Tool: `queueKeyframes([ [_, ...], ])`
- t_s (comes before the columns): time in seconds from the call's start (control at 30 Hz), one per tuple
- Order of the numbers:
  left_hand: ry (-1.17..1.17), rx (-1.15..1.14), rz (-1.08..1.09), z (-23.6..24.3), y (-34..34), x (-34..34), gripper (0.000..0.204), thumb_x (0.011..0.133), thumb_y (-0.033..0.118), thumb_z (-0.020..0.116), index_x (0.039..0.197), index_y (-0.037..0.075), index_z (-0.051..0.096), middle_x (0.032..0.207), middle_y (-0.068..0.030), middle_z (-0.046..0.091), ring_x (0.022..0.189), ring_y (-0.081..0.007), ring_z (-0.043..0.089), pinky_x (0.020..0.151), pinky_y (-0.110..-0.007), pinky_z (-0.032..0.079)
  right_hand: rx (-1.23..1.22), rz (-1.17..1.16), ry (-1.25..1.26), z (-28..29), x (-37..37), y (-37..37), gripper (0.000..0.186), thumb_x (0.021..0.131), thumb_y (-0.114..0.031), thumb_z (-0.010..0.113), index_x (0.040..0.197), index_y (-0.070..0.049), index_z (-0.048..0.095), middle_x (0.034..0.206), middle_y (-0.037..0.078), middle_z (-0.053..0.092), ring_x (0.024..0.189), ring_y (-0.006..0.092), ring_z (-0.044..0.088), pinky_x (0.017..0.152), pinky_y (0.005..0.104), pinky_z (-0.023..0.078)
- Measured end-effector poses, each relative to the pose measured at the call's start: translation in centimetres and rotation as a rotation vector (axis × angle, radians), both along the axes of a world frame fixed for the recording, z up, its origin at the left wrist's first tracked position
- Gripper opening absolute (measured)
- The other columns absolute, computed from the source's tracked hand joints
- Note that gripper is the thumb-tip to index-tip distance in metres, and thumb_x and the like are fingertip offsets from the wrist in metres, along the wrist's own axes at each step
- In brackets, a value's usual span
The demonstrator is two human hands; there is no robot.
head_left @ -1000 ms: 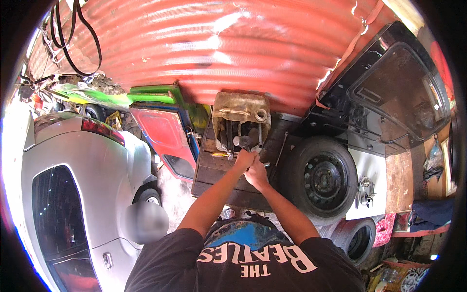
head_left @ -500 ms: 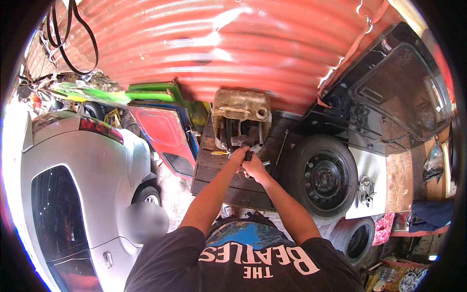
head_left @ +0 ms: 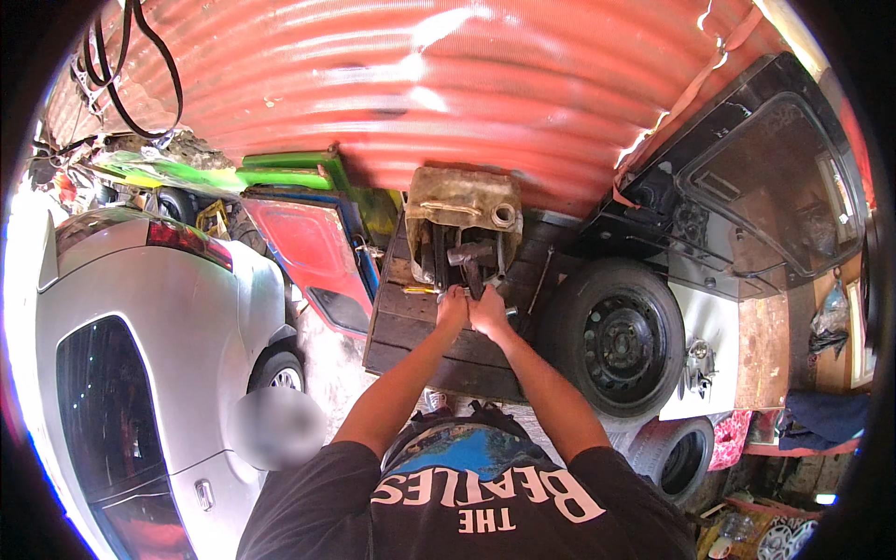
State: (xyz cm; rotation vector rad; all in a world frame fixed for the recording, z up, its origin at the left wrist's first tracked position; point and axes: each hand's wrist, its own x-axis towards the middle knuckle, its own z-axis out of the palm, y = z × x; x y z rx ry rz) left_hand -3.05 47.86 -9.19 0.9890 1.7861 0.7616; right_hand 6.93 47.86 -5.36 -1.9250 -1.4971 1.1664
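- The right hand (head_left: 488, 311) is gripping the dark handle of a grey-headed hammer (head_left: 469, 254); the left hand (head_left: 454, 306) is sitting just beside it, fingers curled, though whether it is gripping anything I cannot tell.
- The hammer's head is pointing away toward 12 o'clock, lying before the open front of a brown, box-shaped casing with a round port (head_left: 457, 196), which is standing at 12 o'clock from the hands.
- Good handling is probably calling for a firm hold, short controlled movements and left fingers well clear of the head.
- A dark upright bar (head_left: 441, 257) is standing at the opening's left side and is likely limiting the hammer's room.
- On the dark wooden plank bench (head_left: 401, 341), a slim yellow tool (head_left: 420, 290) is lying at 10 o'clock, a short silver cylinder (head_left: 511, 311) just beside the right hand at 3, and a long thin rod (head_left: 541, 280) at 2.
- Farther out, a black tyre on a black steel wheel (head_left: 621, 341) is crowding 3 to 4 o'clock; a red corrugated sheet wall (head_left: 373, 112) is closing off 12, behind the casing.
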Motion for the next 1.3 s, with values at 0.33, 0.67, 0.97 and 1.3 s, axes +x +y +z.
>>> queueKeyframes([
  [0.33, 0.46, -0.134, -0.684, 0.2, 0.4, -1.5, 0.078, 0.091, 0.027, 0.051, 0.156, 0.023, 0.008, 0.126, -0.0214, 0.061, 0.114, -0.0366, 0.06, 0.096, -0.05, 0.046, -0.027, 0.003, -0.006, -4.1, 0.7, 9.4, 0.043, 0.079, -0.024, 0.066, 0.095, 0.016, 0.06, 0.096, 0.035, 0.065, 0.089, 0.0466, 0.066, 0.078, 0.0472, 0.054],
  [0.67, 0.466, -0.22, -0.715, 2.4, -0.3, -2.9, 0.078, 0.092, 0.026, 0.053, 0.155, 0.021, 0.007, 0.121, -0.0283, 0.06, 0.111, -0.0417, 0.06, 0.095, -0.052, 0.047, -0.18, 0.078, -0.041, -4.0, -1.6, 15.1, 0.035, 0.079, -0.021, 0.054, 0.054, -0.001, 0.067, 0.059, 0.016, 0.066, 0.065, 0.0292, 0.067, 0.07, 0.0391, 0.053],
  [0.97, 0.797, 0.246, -0.675, 1.9, 4.6, -1.3, 0.03, 0.088, 0.015, 0.051, 0.108, -0.002, 0.066, 0.121, -0.0184, 0.061, 0.109, -0.0328, 0.062, 0.097, -0.047, 0.047, -0.151, 0.023, -0.083, -4.4, -2.6, 15.3, 0.037, 0.083, -0.027, 0.053, 0.084, 0.007, 0.068, 0.094, 0.028, 0.065, 0.091, 0.0383, 0.065, 0.076, 0.0464, 0.05],
  [1.3, 1.132, 0.197, -0.907, -0.8, 3.8, -2.2, 0.038, 0.089, 0.023, 0.049, 0.113, 0.0, 0.067, 0.131, -0.0214, 0.054, 0.131, -0.0332, 0.043, 0.114, -0.051, 0.024, -0.007, 0.162, -0.304, -7.2, -3.1, 14.3, 0.07, 0.086, -0.043, 0.055, 0.122, 0.017, 0.049, 0.127, 0.036, 0.051, 0.12, 0.0393, 0.055, 0.1, 0.0427, 0.044],
])
